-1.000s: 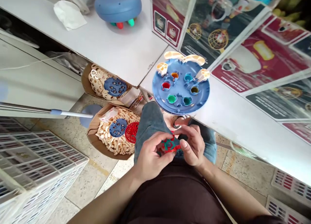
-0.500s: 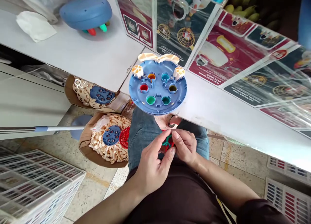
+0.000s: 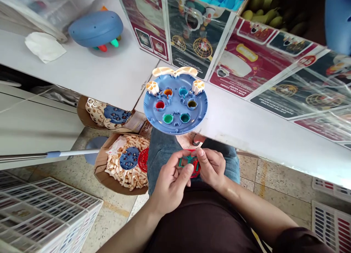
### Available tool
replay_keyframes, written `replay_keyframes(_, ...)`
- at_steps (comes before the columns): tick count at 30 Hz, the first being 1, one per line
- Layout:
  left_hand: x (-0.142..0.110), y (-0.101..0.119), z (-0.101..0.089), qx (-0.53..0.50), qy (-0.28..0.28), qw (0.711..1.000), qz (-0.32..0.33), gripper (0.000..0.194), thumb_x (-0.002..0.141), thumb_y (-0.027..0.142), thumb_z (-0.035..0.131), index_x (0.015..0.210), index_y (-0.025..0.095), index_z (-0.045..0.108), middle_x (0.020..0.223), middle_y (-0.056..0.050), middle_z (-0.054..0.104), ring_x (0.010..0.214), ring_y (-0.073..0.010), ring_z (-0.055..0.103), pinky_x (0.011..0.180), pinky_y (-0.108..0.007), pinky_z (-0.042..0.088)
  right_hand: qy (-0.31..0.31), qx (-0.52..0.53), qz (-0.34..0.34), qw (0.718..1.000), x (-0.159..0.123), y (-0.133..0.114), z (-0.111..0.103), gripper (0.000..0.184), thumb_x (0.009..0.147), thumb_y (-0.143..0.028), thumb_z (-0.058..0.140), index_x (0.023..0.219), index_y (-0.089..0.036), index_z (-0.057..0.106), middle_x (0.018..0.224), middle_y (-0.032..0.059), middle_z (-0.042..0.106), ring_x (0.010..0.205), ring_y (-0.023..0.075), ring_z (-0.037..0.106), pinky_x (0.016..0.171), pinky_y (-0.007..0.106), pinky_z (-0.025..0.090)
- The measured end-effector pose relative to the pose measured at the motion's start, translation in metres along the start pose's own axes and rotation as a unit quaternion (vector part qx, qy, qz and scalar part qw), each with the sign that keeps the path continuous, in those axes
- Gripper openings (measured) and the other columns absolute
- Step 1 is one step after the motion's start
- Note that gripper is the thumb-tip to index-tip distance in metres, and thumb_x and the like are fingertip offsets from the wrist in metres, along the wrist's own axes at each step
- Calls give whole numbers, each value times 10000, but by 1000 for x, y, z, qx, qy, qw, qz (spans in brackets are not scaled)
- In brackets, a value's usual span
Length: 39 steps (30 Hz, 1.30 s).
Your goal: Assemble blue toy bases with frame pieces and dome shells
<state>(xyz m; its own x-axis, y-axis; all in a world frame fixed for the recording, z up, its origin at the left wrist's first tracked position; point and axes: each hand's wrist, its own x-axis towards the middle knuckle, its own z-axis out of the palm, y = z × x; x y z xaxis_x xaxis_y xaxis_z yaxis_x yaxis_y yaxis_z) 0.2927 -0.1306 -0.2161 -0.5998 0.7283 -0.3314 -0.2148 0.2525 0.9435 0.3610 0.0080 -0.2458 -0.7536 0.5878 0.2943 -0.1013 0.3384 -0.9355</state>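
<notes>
I have the fingers of my left hand (image 3: 171, 183) and right hand (image 3: 212, 168) closed on the small red and green plastic parts (image 3: 196, 167), low over my lap and just off the desk (image 3: 233, 125)'s near edge. My left thumb covers some of them, so I cannot tell whether red and green are locked together.

At the near edge of the desk, the round blue shell (image 3: 175, 125) lies with its hollow side up. Six coloured cups (image 3: 168, 118) sit in its openings, two cream hubs (image 3: 198, 86) stand at its far left and far right, and a curved cream piece (image 3: 186, 71) spans its far rim. What I hold is apart from that shell, which has no cover over it. Far left, a closed blue shell (image 3: 95, 28) rests with coloured ends poking out. Near left, below the desk, a cardboard box (image 3: 102, 177) holds loose cream parts (image 3: 115, 172).
</notes>
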Motion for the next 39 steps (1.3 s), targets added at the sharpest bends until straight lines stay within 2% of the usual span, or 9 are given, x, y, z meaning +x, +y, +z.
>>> replay_keyframes(5, 1, -3, -2, -60, 66, 996, -30, 363, 1029, 448, 544, 1300, 216, 611, 632, 29, 601, 563, -104, 573, 574, -202, 471, -1, 27, -6, 1000, 5, -3, 4, 326, 1048, -274, 531, 776, -186, 687, 507, -39, 560, 388, 91, 481, 385, 218, 377)
replay_keyframes(11, 9, -5, -3, -263, 55, 960, -83, 280, 922, 455, 715, 910, 177, 686, 603, 23, 587, 496, -64, 523, 509, -171, 413, -4, 49, -18, 999, 13, -16, 3, 325, 1055, -249, 524, 774, -196, 680, 506, -55, 516, 389, 75, 457, 387, 198, 360)
replay_keyframes(14, 14, 8, -18, -269, 93, 958, -33, 238, 880, 440, 765, 921, 208, 729, 678, 1, 655, 519, -78, 569, 506, -178, 441, 2, 37, -25, 999, 18, -21, -7, 335, 1053, -278, 537, 773, -193, 700, 519, -40, 557, 421, 90, 526, 431, 200, 427)
replay_keyframes(19, 40, 69, -58, -61, 165, 968, 178, 158, 873, 357, 779, 973, 236, 788, 898, -24, 693, 692, -115, 613, 608, -231, 514, 21, 11, -27, 999, 21, -26, -28, 324, 1043, -270, 559, 780, -179, 723, 491, -46, 557, 393, 86, 516, 406, 189, 401)
replay_keyframes(23, 95, 113, -62, 186, 176, 926, 279, 101, 881, 243, 740, 959, 180, 754, 765, -1, 696, 638, -115, 605, 601, -234, 481, 22, -10, -40, 999, 20, -33, -32, 340, 1038, -290, 566, 756, -178, 719, 529, -19, 604, 419, 100, 547, 424, 200, 415)
replay_keyframes(27, 146, 129, -51, 408, 95, 856, 303, 135, 886, 160, 622, 811, 151, 733, 681, -5, 674, 572, -127, 549, 613, -276, 444, 32, -29, -50, 998, 19, -40, -31, 369, 1050, -300, 541, 747, -176, 710, 543, 0, 622, 427, 111, 565, 426, 210, 417)
replay_keyframes(32, 163, 130, -43, 558, 67, 769, 305, 250, 874, 125, 546, 695, 168, 715, 662, -33, 628, 649, -193, 584, 685, -332, 469, 45, -58, -43, 996, 20, -41, -40, 373, 1061, -312, 525, 759, -182, 701, 535, -7, 607, 422, 106, 552, 419, 209, 400)
replay_keyframes(36, 166, 131, -44, 576, 64, 756, 303, 268, 913, 138, 529, 779, 145, 761, 871, -94, 702, 815, -235, 667, 789, -371, 528, 54, -67, -50, 995, 24, -44, -46, 314, 1053, -289, 542, 807, -199, 715, 534, -23, 586, 419, 96, 525, 421, 204, 392)
replay_keyframes(39, 154, 134, -45, 546, 65, 775, 313, 260, 943, 175, 541, 1074, 122, 759, 1104, -127, 707, 986, -270, 678, 898, -415, 540, 70, -50, -62, 994, 26, -47, -45, 276, 1049, -256, 544, 845, -209, 725, 542, -33, 582, 428, 97, 530, 435, 202, 415)
